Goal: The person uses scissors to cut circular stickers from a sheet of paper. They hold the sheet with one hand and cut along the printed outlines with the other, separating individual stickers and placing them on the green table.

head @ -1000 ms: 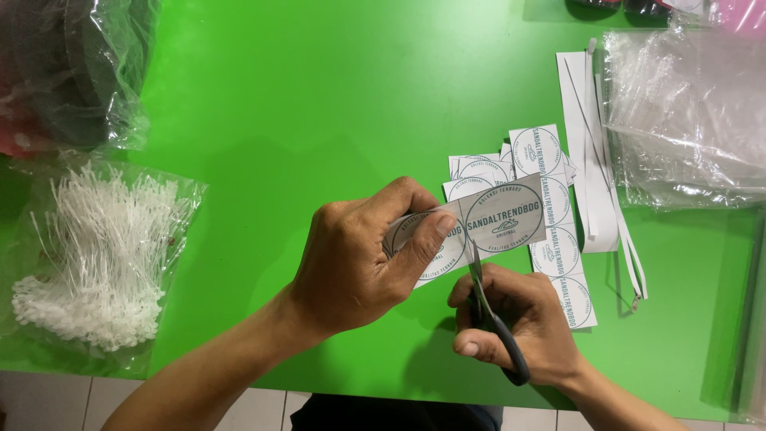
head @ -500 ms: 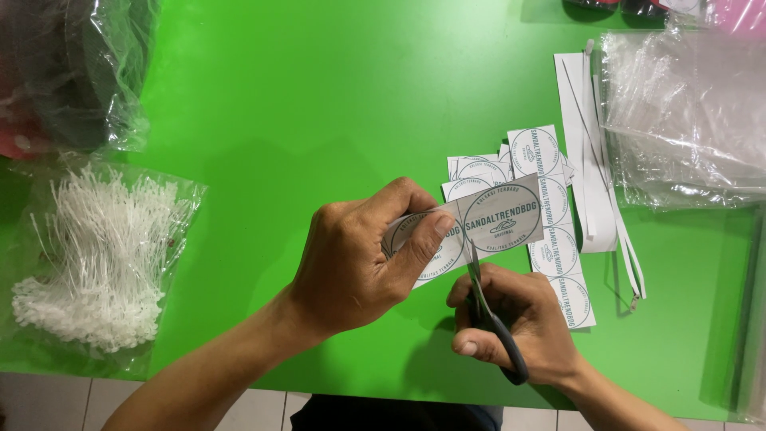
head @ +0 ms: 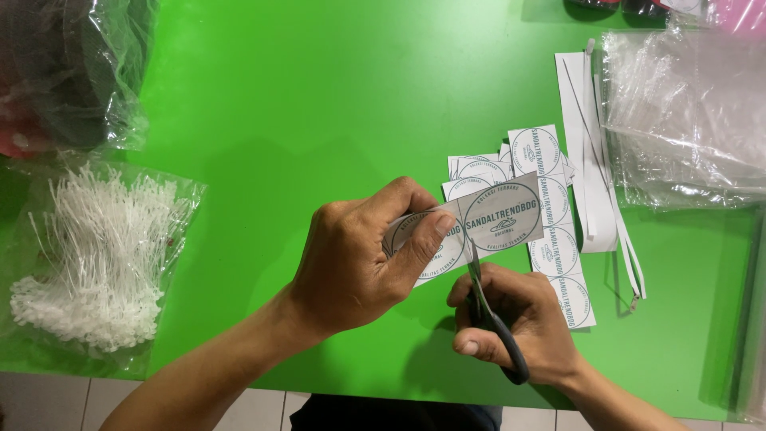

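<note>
Two hands work at lower centre of the frame, above the green table (head: 319,96). Our left hand (head: 355,259) pinches a paper label strip (head: 479,223) printed with round emblems, thumb on top, fingers closed under it. Our right hand (head: 519,327) is closed around the black-handled scissors (head: 491,307), whose blades meet the strip's lower edge. Cut labels (head: 550,207) lie just beyond, right of centre, with white paper offcuts (head: 586,152) beside them. We see a bag of white tag fasteners (head: 88,255) at left and clear plastic bags (head: 686,112) at upper right.
</note>
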